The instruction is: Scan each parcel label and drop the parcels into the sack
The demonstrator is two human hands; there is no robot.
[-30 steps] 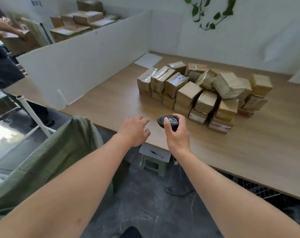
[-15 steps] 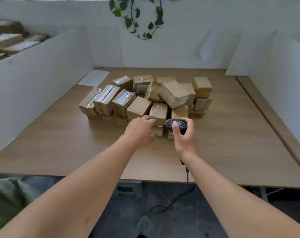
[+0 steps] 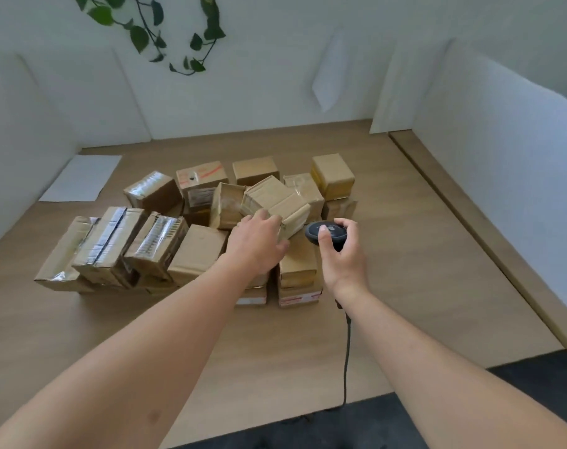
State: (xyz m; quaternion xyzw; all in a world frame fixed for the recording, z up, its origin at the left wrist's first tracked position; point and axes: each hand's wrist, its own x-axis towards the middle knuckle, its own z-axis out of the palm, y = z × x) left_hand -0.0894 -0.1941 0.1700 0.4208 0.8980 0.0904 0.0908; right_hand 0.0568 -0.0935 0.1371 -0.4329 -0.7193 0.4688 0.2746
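left hand (image 3: 257,243) curls onto the tilted top parcel (image 3: 275,202) mid-bench; lift it straight up, label turned toward the scanner (image 3: 324,232) gripped by the right hand (image 3: 342,257)

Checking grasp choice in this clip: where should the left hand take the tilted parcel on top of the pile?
Probably by its near lower corner, from the left and above. The tilted parcel sits askew atop the pile, that corner jutting free. The left hand already reaches there; the right hand holds the scanner.
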